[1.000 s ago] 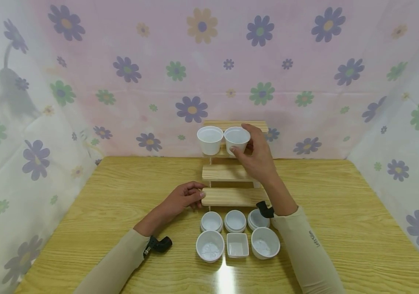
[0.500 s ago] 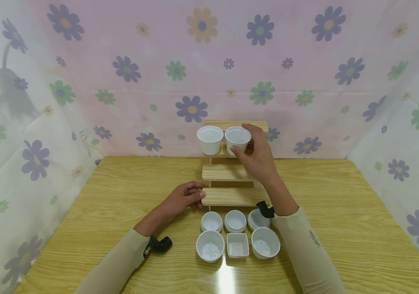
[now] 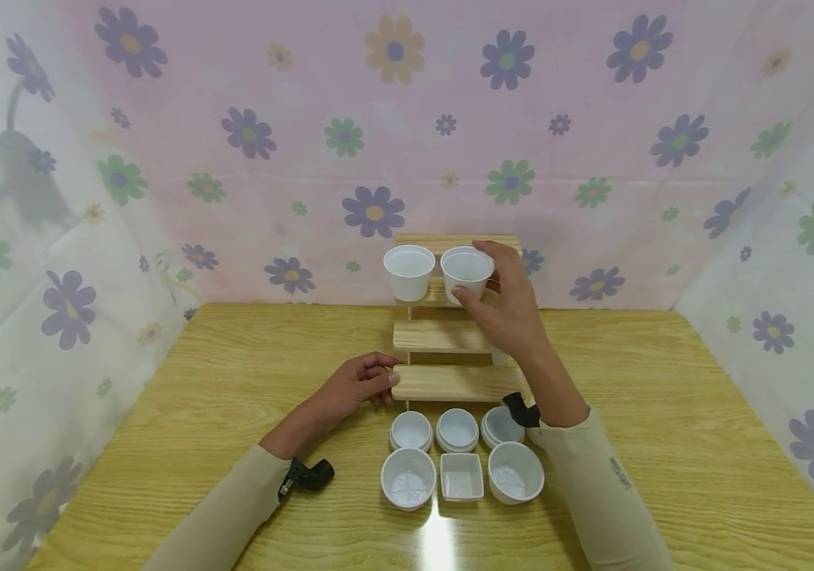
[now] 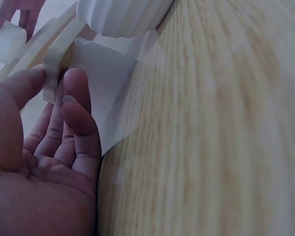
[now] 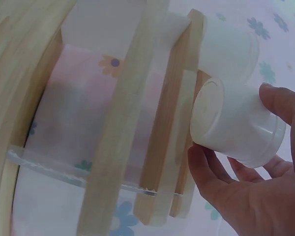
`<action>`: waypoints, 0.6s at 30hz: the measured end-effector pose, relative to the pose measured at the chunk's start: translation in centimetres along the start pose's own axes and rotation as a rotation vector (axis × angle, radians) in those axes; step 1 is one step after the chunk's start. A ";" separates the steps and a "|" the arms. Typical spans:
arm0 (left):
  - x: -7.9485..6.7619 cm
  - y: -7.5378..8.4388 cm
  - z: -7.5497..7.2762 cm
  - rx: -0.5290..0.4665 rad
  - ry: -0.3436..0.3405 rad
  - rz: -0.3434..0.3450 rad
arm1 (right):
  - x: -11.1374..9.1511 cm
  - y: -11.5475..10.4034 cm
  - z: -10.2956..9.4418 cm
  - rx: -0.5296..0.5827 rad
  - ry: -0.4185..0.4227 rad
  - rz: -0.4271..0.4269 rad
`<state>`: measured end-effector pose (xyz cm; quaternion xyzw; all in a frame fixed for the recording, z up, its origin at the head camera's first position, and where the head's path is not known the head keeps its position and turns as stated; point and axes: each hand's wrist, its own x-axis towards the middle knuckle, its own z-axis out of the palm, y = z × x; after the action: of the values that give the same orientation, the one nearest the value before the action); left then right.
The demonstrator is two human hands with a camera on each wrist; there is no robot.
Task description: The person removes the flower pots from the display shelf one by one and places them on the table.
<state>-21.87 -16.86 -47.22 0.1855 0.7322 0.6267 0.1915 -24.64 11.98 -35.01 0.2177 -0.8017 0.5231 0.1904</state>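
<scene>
My right hand [image 3: 508, 309] grips a white tapered pot [image 3: 466, 270] high on a tiered wooden rack [image 3: 443, 337]. In the right wrist view, thumb and fingers wrap the side of that pot [image 5: 236, 120], its base close to a shelf slat. A matching white pot [image 3: 408, 271] stands to its left on the same tier, a small gap between the two. My left hand [image 3: 355, 385] pinches the left end of the lowest shelf board [image 3: 453, 383]. In the left wrist view, thumb and fingertips close on that wooden board end [image 4: 56, 64].
In front of the rack stand white round pots [image 3: 410, 430] in a row, with larger round pots [image 3: 408, 478] and a square pot [image 3: 461, 477] nearer. Clear side panels [image 4: 103, 73] support the shelves. A flowered cloth [image 3: 293, 159] hangs behind the wooden table [image 3: 664, 412].
My right hand has shifted slightly right with the pot, widening the gap to the other pot. The left hand keeps its hold on the lowest board.
</scene>
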 end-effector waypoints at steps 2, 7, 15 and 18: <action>0.0 0.0 0.0 0.001 0.000 0.001 | -0.1 -0.2 -0.1 0.001 -0.004 -0.008; -0.1 0.1 0.0 -0.003 -0.001 0.006 | -0.3 -0.8 -0.5 -0.004 -0.012 -0.017; 0.0 -0.1 -0.1 -0.005 -0.004 0.010 | -0.7 -1.2 -1.0 -0.025 -0.012 -0.014; 0.0 -0.2 -0.1 -0.007 -0.004 0.005 | -0.8 -1.2 -1.0 -0.020 -0.018 -0.010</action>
<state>-21.93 -16.97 -47.43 0.1881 0.7293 0.6292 0.1920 -23.23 12.64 -34.15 0.2246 -0.8074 0.5121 0.1882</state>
